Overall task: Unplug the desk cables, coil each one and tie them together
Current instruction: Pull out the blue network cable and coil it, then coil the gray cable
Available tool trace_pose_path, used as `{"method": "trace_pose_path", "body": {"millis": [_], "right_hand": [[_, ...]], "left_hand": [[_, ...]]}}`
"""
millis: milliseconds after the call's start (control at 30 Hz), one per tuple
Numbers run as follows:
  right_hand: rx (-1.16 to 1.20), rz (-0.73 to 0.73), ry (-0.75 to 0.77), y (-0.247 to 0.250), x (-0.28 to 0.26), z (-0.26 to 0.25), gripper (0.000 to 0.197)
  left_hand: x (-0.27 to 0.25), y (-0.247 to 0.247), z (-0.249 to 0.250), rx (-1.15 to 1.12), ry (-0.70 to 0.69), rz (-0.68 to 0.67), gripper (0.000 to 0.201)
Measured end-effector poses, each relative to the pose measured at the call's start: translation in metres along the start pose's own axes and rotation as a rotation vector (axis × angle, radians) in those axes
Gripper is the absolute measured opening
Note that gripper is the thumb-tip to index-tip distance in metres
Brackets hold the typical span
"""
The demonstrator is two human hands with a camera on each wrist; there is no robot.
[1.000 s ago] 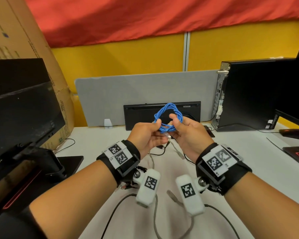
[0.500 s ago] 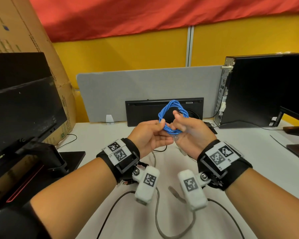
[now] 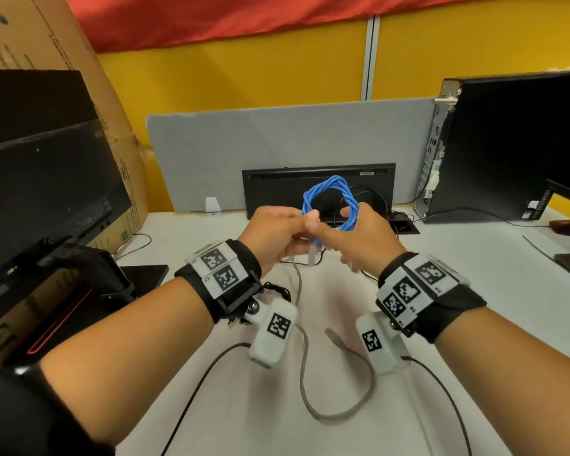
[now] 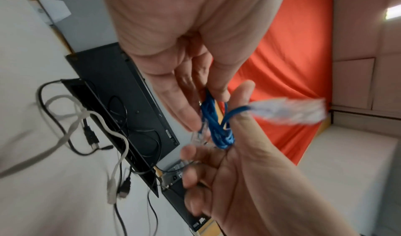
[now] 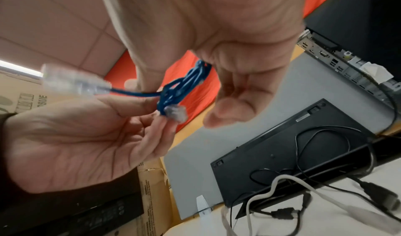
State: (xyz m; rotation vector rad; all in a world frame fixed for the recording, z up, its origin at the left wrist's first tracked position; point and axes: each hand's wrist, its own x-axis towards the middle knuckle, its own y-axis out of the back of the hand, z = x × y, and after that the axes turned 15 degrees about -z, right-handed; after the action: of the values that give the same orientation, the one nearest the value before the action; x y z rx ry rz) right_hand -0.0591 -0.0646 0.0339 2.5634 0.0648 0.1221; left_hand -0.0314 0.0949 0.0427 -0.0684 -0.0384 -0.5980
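Note:
A blue network cable (image 3: pixel 330 191), wound into a small twisted ring, is held up over the desk between both hands. My left hand (image 3: pixel 305 222) pinches the ring's lower left. My right hand (image 3: pixel 350 216) grips its right side with curled fingers. In the left wrist view the blue strands (image 4: pixel 217 124) run between the two hands, and one clear plug (image 4: pixel 286 111) sticks out sideways, blurred. The other clear plug (image 5: pixel 175 113) hangs just under the strands in the right wrist view. A grey cable (image 3: pixel 305 373) and a black cable (image 3: pixel 204 373) lie loose on the white desk (image 3: pixel 474 274).
A black keyboard (image 3: pixel 277 189) leans against the grey partition (image 3: pixel 277 143). A black computer tower (image 3: pixel 507 143) stands at the right, a monitor (image 3: pixel 46 179) and a cardboard box (image 3: pixel 46 37) at the left. Black leads trail from the desk's cable slot (image 3: pixel 405 225).
My right hand has slid from the bottom of the blue ring up its right side. The ring now faces me more openly, with a plug end hanging between the hands.

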Motion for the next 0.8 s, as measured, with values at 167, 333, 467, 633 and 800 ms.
{"method": "trace_pose_path", "body": {"millis": [167,333,467,633,800], "right_hand": [[-0.193,-0.33,-0.195,0.0,-0.014,0.003,0.068],[-0.464,-0.705,-0.136,-0.009,-0.031,0.007,0.026],[-0.489,-0.872,-0.002,-0.035,-0.04,0.005,0.021],[-0.461,-0.92,-0.007,-0.051,-0.038,0.007,0.024],[-0.279,-0.555,-0.097,-0.014,-0.024,0.003,0.017]], "left_hand": [[-0.01,0.015,0.002,0.107,0.05,0.161,0.015],[-0.027,0.034,-0.004,0.163,0.17,0.278,0.017],[-0.037,0.041,-0.014,0.213,0.23,0.369,0.009],[-0.041,0.046,-0.013,0.23,0.24,0.406,0.006],[-0.042,0.049,-0.011,0.228,0.244,0.388,0.006]]}}
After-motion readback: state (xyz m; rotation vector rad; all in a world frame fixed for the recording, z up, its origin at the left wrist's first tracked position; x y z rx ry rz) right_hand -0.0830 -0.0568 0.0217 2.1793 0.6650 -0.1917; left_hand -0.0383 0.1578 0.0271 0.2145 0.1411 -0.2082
